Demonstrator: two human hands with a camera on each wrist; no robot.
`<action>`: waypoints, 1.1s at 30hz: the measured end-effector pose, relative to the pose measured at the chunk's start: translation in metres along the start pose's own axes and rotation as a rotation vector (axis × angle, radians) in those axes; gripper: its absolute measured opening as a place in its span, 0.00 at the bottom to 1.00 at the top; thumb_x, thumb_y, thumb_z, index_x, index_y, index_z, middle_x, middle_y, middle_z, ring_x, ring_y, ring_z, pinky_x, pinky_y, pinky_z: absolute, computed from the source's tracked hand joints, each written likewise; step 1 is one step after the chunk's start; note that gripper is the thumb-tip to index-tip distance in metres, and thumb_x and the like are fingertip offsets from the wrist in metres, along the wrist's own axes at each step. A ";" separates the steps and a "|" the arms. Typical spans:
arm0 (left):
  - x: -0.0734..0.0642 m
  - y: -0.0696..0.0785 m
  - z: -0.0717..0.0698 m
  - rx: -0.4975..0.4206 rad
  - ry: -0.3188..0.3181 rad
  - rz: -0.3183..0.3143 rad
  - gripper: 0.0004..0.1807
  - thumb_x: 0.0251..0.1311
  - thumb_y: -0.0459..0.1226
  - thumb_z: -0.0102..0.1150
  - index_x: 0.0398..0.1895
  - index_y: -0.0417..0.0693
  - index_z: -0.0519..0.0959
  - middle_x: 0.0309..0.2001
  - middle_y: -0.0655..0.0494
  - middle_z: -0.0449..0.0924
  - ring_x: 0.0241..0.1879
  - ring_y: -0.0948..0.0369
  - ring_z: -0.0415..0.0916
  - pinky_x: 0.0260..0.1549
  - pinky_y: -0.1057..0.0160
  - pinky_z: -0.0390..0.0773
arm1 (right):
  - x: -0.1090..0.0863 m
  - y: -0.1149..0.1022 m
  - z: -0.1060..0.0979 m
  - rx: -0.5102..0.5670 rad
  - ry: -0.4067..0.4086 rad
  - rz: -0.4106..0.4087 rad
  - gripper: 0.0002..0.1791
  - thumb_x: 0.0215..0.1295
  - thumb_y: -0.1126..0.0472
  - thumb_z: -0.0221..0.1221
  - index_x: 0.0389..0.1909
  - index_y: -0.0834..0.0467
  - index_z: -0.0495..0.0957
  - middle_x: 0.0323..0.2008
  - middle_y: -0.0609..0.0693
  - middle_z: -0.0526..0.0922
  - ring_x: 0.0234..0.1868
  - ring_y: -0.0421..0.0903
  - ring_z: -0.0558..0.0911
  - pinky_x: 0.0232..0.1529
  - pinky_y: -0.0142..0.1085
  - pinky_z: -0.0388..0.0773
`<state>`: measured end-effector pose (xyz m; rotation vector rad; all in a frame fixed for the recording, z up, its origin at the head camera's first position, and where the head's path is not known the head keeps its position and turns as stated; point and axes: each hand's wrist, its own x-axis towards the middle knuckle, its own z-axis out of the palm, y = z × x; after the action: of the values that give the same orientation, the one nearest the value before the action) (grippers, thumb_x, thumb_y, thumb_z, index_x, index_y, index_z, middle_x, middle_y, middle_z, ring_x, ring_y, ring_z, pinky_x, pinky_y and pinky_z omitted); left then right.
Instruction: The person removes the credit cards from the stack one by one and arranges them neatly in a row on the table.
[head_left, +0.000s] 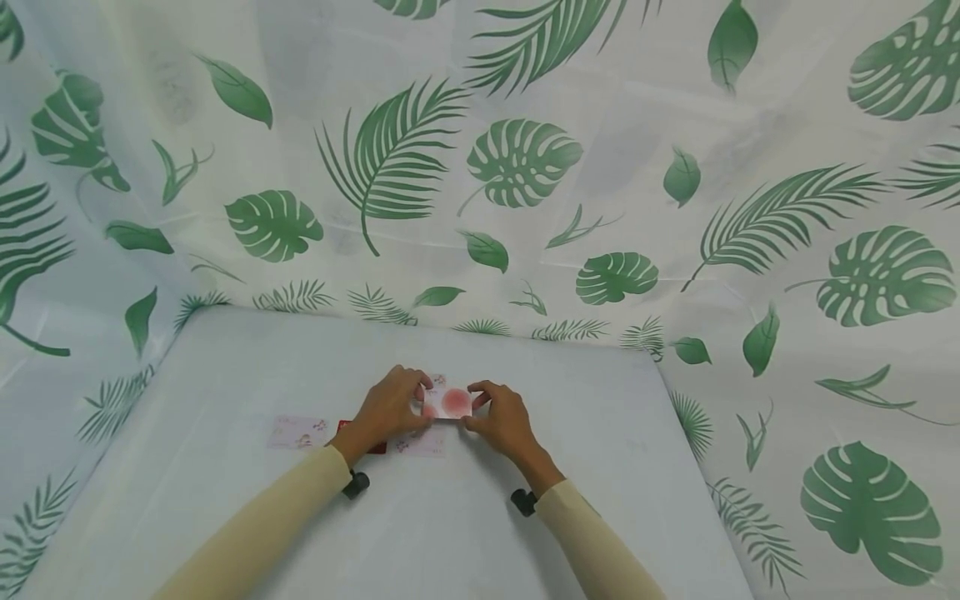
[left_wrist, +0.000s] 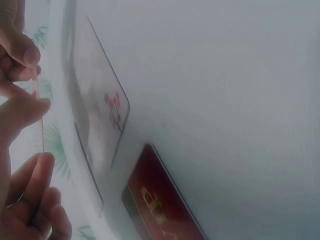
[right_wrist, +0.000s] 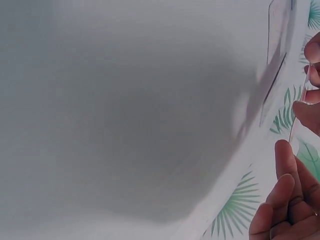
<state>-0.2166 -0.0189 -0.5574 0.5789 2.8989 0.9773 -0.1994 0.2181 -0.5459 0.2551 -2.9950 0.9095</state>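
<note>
Both hands hold up a thin white card (head_left: 455, 403) with a soft red circle on it, one hand at each end, above the table. My left hand (head_left: 392, 405) pinches its left end between thumb and fingers. At the right end, my right hand (head_left: 506, 419) pinches it the same way. Seen edge-on in the left wrist view, the card is a narrow strip. Below my left hand lies a red card (left_wrist: 162, 200) with gold lettering, partly hidden by the wrist in the head view. Next to it rests a pale pink card (head_left: 422, 445) with a small flower print.
Another pale pink card (head_left: 298, 432) lies further left on the white tabletop (head_left: 600, 467). Behind the held card, part of one more pale card (head_left: 435, 381) shows. White sheeting with green leaf prints (head_left: 517, 167) hangs around the table's back and sides.
</note>
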 end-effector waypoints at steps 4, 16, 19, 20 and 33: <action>-0.001 0.006 0.002 -0.001 -0.018 -0.001 0.27 0.53 0.46 0.82 0.56 0.52 0.82 0.37 0.61 0.76 0.42 0.62 0.69 0.42 0.61 0.76 | -0.006 0.003 -0.004 0.017 0.004 -0.006 0.28 0.54 0.58 0.77 0.58 0.53 0.85 0.36 0.46 0.88 0.30 0.41 0.72 0.34 0.34 0.68; -0.006 0.017 0.014 -0.024 -0.008 0.040 0.28 0.50 0.46 0.84 0.54 0.53 0.82 0.37 0.60 0.79 0.42 0.64 0.69 0.40 0.64 0.77 | -0.023 0.015 -0.010 0.016 0.003 0.014 0.28 0.54 0.59 0.78 0.58 0.53 0.85 0.35 0.46 0.88 0.31 0.40 0.72 0.33 0.33 0.68; -0.006 0.020 0.017 -0.033 -0.025 0.043 0.28 0.51 0.46 0.83 0.54 0.53 0.82 0.37 0.61 0.79 0.40 0.65 0.69 0.38 0.66 0.76 | -0.028 0.017 -0.012 0.023 0.002 0.021 0.28 0.53 0.59 0.78 0.58 0.53 0.85 0.35 0.45 0.88 0.30 0.40 0.72 0.32 0.33 0.67; -0.007 0.021 0.018 -0.037 -0.030 0.046 0.28 0.51 0.46 0.83 0.54 0.53 0.82 0.36 0.61 0.79 0.40 0.65 0.69 0.38 0.66 0.76 | -0.029 0.018 -0.012 0.025 0.001 0.026 0.28 0.53 0.59 0.78 0.57 0.53 0.85 0.34 0.44 0.88 0.30 0.40 0.71 0.32 0.33 0.67; -0.012 0.030 0.030 -0.047 -0.050 0.096 0.25 0.52 0.45 0.83 0.52 0.51 0.83 0.35 0.61 0.79 0.41 0.63 0.71 0.41 0.63 0.79 | -0.047 0.028 -0.014 0.026 -0.013 0.059 0.27 0.53 0.61 0.79 0.56 0.54 0.85 0.34 0.45 0.88 0.31 0.41 0.72 0.33 0.33 0.67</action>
<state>-0.1906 0.0165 -0.5649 0.7340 2.8198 1.0231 -0.1583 0.2563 -0.5522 0.1737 -3.0195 0.9554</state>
